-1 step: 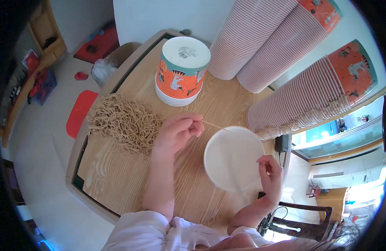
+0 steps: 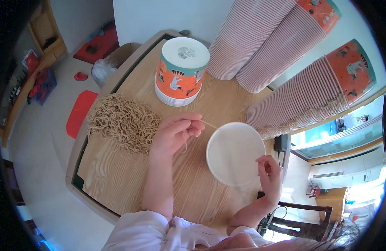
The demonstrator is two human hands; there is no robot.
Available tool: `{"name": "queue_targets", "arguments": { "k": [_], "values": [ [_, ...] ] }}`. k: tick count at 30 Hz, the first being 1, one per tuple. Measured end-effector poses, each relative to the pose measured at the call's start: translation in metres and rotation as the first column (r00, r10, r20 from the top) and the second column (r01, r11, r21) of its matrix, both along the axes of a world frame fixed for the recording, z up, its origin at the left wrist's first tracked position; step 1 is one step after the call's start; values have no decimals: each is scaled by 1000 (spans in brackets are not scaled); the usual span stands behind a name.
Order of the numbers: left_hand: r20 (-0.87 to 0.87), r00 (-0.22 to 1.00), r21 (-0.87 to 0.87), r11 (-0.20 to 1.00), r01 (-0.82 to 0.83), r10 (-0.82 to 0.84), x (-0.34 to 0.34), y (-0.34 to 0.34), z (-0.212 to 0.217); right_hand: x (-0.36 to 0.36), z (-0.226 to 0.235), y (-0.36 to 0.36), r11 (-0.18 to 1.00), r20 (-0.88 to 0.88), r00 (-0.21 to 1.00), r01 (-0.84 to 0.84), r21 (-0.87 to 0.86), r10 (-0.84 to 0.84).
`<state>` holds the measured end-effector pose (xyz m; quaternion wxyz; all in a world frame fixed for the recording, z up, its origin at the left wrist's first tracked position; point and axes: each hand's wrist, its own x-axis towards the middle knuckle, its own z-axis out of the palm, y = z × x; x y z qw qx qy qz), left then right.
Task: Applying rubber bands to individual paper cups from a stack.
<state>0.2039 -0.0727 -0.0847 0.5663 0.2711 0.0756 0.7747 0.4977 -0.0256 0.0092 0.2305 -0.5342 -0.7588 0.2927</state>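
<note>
In front of me a white paper tub [image 2: 235, 154] shows its round white end. My right hand [image 2: 270, 172] is closed at the tub's right edge, thumb and fingers pinched together there. My left hand [image 2: 178, 131] pinches a thin tan cord [image 2: 210, 124], which stretches to the tub's upper left edge. A loose end of the cord hangs below the left fingers. Left of that hand lies a tangled heap of tan cords [image 2: 122, 122]. Beyond it an orange patterned paper tub [image 2: 178, 79] stands upside down over several nested white rims.
Tall nested stacks of tubs [image 2: 251, 37] rise at the back right. A nearer leaning stack [image 2: 299, 94] has cords along its side. A black adapter [image 2: 281, 143] sits at the table's right edge, near a dark chair [image 2: 310, 209]. A red stool [image 2: 81, 113] is left of the table [image 2: 117, 180].
The white tub has shifted slightly away from me and tilted a little. A loose cord end now shows beneath my left hand. Both hands stay nearly in place.
</note>
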Motion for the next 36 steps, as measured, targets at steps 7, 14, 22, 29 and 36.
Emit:
{"name": "queue_targets", "arguments": {
  "k": [7,14,22,29,36],
  "values": [
    [-251,966,43,998,-49,58,10,-31,54,0,27,-41,889,149,902,-350,-297,405],
    [-367,925,26,996,-91,94,27,-49,87,-20,48,-50,945,-58,949,-303,123,311],
    [-386,918,149,975,164,-95,73,-46,98,-60,33,-52,942,-335,891,-233,242,306],
    [-643,766,195,968,158,5,78,-44,102,-58,31,-40,929,-341,883,-230,289,324],
    [-703,705,103,994,-31,95,73,-48,99,-52,22,-28,954,-449,848,-199,224,282]
  ]
}}
